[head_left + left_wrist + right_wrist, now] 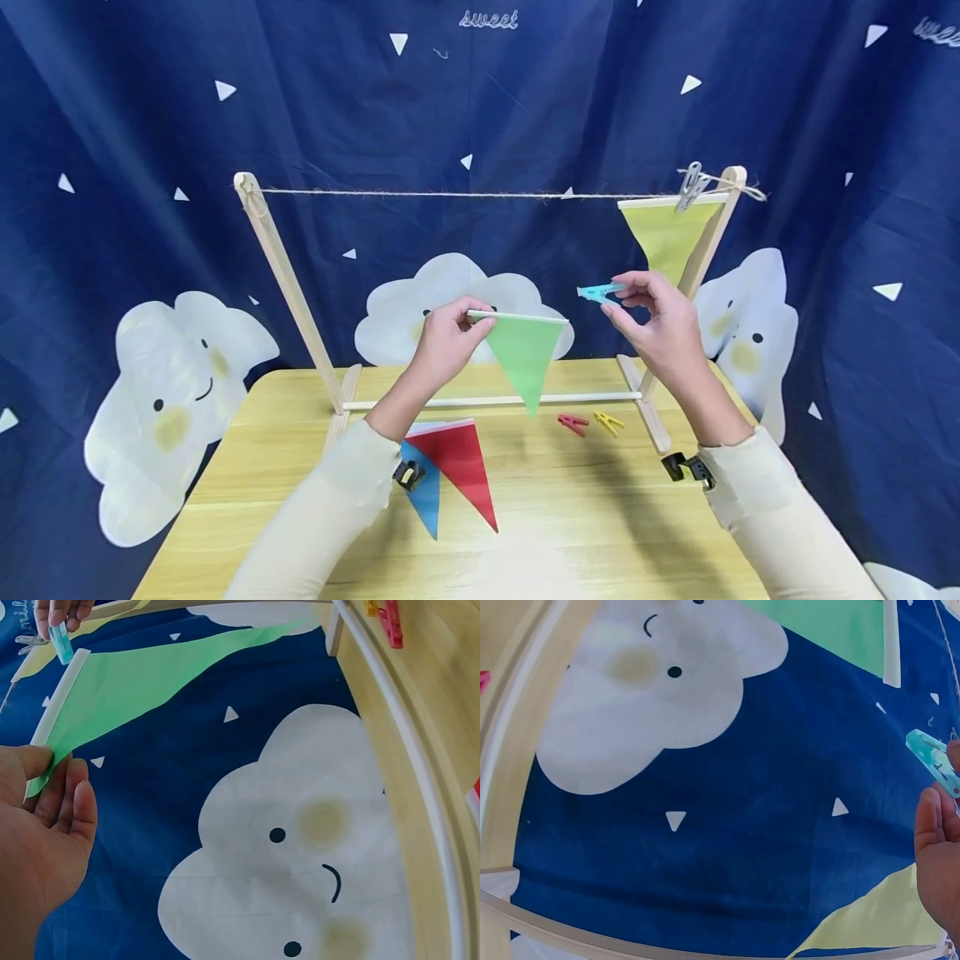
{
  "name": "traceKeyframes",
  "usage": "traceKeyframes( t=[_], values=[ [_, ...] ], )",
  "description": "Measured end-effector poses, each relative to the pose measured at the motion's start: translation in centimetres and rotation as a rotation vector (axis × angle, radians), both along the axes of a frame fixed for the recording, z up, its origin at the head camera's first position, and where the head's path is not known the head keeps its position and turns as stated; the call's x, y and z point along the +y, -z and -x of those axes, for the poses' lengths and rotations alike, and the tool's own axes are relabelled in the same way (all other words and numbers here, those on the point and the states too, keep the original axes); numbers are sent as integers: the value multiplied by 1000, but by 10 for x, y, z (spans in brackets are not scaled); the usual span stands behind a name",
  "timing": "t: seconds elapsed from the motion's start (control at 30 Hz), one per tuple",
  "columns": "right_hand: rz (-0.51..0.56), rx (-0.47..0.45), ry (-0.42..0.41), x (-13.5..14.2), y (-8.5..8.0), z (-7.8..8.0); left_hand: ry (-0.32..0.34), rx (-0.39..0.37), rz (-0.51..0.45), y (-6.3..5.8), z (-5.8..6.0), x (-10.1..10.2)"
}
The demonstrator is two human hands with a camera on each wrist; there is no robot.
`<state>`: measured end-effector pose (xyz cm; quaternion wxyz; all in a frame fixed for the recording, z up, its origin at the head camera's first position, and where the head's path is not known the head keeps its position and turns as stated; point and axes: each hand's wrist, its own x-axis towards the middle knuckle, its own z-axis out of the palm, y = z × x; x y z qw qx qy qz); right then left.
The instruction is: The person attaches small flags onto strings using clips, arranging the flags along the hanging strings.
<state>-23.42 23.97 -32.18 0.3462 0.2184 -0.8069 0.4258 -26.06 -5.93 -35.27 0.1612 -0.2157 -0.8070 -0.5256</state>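
Fingers [85, 806] of L hand [446, 340] pinch green flag [527, 354], those of R hand [666, 321] pinch turq. peg [597, 292] nr yellow flag [670, 234].

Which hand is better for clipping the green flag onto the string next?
Probably the right hand: it pinches the turquoise clip. The left hand grips the green flag by one end of its top edge, so it could hold that against the string meanwhile.
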Motion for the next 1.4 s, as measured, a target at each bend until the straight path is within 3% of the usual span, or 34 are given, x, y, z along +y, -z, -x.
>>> traceKeyframes(
  t=[0.57, 1.07, 1.4],
  values=[
    [-37, 24, 38, 0, -30, 3, -10, 1, -69, -21, 5, 8],
    [-55, 77, 71, 2, -51, 3, 11, 16, -30, -41, 8, 10],
    [-46, 81, 99, -1, -70, 5, -1, 26, -55, -57, 10, 15]
  ],
)
